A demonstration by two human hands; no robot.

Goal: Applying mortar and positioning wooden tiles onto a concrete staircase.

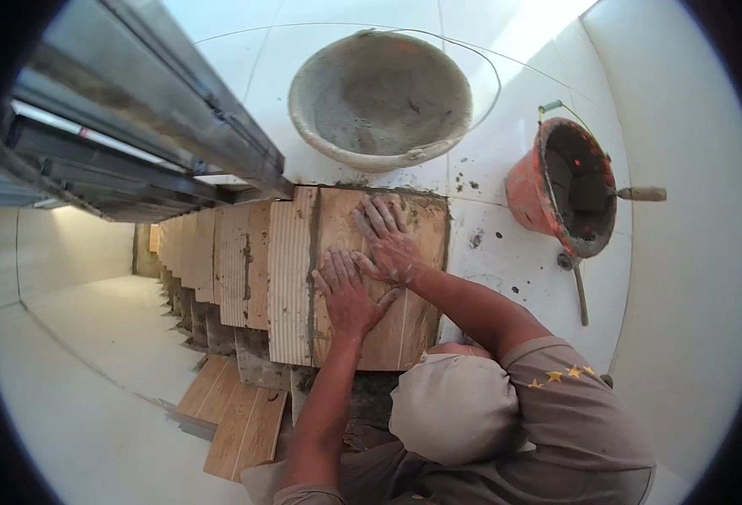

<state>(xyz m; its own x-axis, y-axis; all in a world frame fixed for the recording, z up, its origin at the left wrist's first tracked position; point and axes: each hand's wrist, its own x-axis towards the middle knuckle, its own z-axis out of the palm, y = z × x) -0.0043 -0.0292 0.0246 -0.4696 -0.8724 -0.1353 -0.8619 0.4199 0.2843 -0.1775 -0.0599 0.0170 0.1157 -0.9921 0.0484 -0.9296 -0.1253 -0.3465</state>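
A wood-look tile (388,337) lies flat on the top step, with grey mortar along its edges. My left hand (352,296) presses on its middle, palm down with the fingers spread. Just beyond and to the right, my right hand (389,246) also rests flat on the tile, fingers apart. Both hands are dusted with pale mortar, and neither grips anything. A ribbed stair-edge strip (289,286) runs along the tile's left side, across a mortar-smeared joint.
A wide basin (379,93) of mortar stands beyond the tile. At right are an orange bucket (529,194) with a wooden tool handle (642,194) sticking out and a hammer-like tool (580,295). Metal railing (177,101), descending steps (207,252) and loose wood-look tiles (249,425) lie left.
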